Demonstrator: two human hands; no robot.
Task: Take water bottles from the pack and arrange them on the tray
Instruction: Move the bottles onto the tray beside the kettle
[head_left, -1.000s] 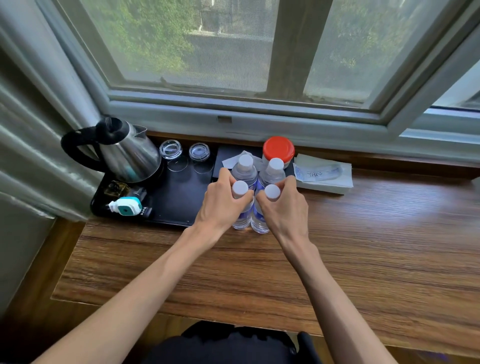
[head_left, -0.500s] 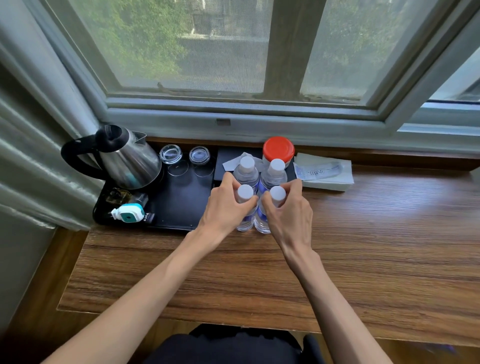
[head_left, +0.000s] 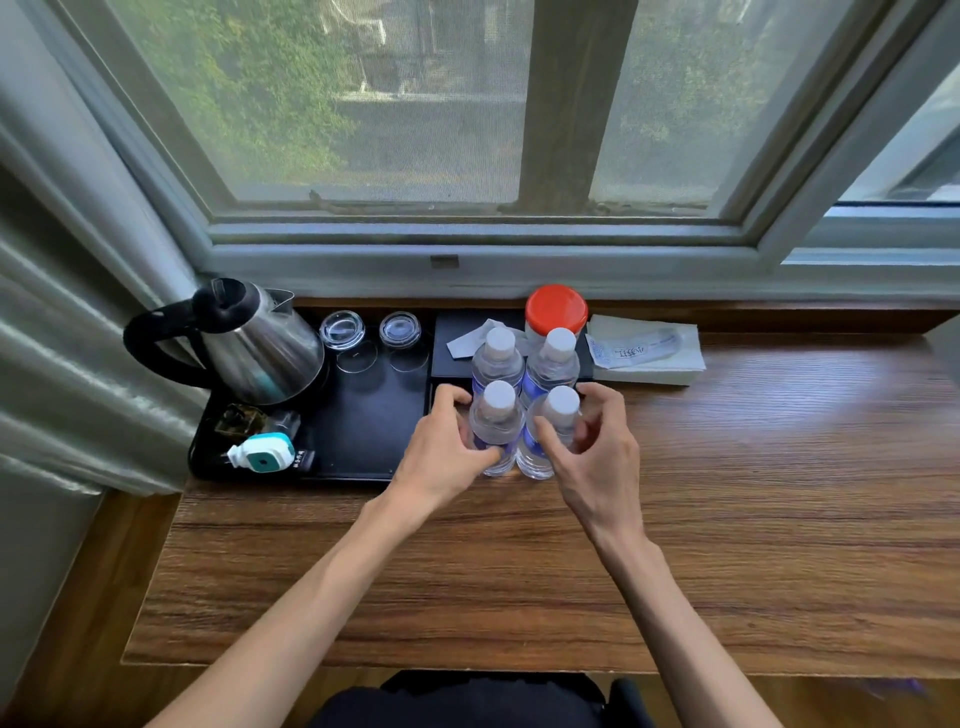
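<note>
Both hands are in on the cluster of four water bottles (head_left: 524, 400), which stands upright at the right edge of the black tray (head_left: 363, 421), out toward twelve o'clock from the person. The left hand (head_left: 441, 457) curls round the near-left bottle (head_left: 496, 431), thumb across the front, fingers (head_left: 449, 400) wrapped behind it. The right hand (head_left: 597, 452) cups the near-right bottle (head_left: 545, 436), fingers spread and bent, though whether they press the plastic or just hover beside it, I cannot tell.

The job now, I'd say, is squaring up the group. Best done with light pressure low on the bodies, not up at the caps, so nothing tips. Nudge the pair toward nine o'clock if they are meant fully on the tray; their bases look to straddle its edge and the wooden bench (head_left: 727, 493).

The bottles themselves: clear, thin plastic, white caps, blue labels at mid height, all seemingly full and sealed. They stand two by two, touching. At twelve o'clock behind them sits a red-lidded jar (head_left: 556, 309), close enough to bump.
</note>
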